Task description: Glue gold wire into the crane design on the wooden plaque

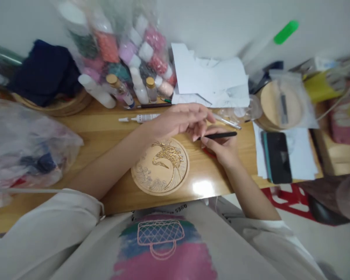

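My right hand point(223, 147) grips a slim black tool point(221, 135) that looks like tweezers, its tip aimed left. My left hand point(183, 119) is raised over the table, its fingers bent and brought together at the tool's tip. Whatever sits between those fingertips is too small to make out. Below my left wrist lies a round wooden board point(151, 175) with a crane and waves drawn on it; gold wire outlines cover the crane's wing, neck and head. A bit of a red item point(209, 153) shows under my right hand.
Behind my hands lie a white glue tube point(144, 118), a silver pen-like tool point(227, 122) and white papers point(210, 79). Bagged jars of coloured grains point(154, 48) stand along the wall. A plastic bag point(26, 144) is at left, a phone point(277, 157) at right.
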The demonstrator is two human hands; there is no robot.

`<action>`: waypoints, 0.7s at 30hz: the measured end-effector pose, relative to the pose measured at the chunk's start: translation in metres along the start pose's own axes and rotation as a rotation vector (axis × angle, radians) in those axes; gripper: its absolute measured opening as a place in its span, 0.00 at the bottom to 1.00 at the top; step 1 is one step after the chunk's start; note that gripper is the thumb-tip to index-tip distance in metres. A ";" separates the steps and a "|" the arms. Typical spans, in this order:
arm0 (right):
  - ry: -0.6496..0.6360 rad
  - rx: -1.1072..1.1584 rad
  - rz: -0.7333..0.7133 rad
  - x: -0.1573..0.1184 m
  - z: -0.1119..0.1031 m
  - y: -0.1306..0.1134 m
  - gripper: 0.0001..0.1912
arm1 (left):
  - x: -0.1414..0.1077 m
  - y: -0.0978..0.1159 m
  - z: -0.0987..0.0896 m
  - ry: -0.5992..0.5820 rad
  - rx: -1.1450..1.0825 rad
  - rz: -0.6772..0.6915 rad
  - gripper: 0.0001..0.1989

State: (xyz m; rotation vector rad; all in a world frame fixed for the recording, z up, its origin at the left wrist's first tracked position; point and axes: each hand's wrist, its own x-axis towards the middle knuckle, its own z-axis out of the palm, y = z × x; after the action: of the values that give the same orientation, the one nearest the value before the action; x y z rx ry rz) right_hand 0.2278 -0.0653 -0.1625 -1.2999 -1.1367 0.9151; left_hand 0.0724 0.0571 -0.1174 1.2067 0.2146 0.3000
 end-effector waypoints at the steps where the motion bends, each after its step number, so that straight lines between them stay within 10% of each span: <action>1: -0.006 -0.008 -0.008 0.000 0.000 0.001 0.08 | -0.009 0.012 0.005 -0.022 0.140 0.031 0.07; 5: 0.034 -0.078 -0.080 -0.004 0.003 0.005 0.03 | -0.057 0.025 0.032 0.193 0.982 0.126 0.11; 9: 0.022 -0.132 -0.123 -0.008 0.008 0.001 0.01 | -0.101 -0.025 0.058 0.457 1.567 0.060 0.14; 14: -0.133 -0.256 -0.212 0.006 0.022 -0.014 0.03 | -0.127 -0.075 0.072 0.419 1.660 0.023 0.25; 21: -0.087 -0.146 -0.145 0.014 0.036 0.012 0.05 | -0.123 -0.077 0.070 0.356 1.597 -0.018 0.31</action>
State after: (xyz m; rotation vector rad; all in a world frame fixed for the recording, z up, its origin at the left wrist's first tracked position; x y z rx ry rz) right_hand 0.1970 -0.0417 -0.1752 -1.2860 -1.3692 0.8003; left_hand -0.0118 -0.0718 -0.1655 2.7167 0.8730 0.3113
